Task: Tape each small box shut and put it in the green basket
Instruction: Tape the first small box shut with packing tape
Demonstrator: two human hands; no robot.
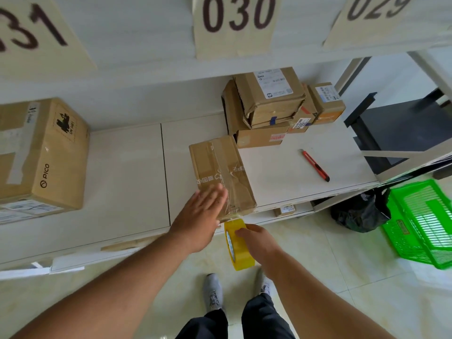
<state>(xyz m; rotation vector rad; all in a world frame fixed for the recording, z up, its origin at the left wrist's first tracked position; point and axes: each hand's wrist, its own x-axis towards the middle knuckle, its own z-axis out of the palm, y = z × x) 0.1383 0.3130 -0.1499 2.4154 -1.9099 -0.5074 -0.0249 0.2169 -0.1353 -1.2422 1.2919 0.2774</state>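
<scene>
Standing at a white shelf (127,172) over pale floor tiles, the person is pressing the flat, straight-fingered left hand (200,216) on the small box (220,172), whose near end it is hiding. The box's long axis is running away from that hand. Just right of it, the right hand (259,243) is gripping the yellow tape roll (238,245). Farther right the green basket (425,223) is sitting, cut off at the edge.

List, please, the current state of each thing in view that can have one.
Small box: flaps closed, tape running over its top.
Tape roll: strip drawn out to the box edge.
Left hand: flat on the box.
Right hand: grips the roll.
Green basket: on the floor, tilted.
Red cutter: lying on the shelf.
</scene>
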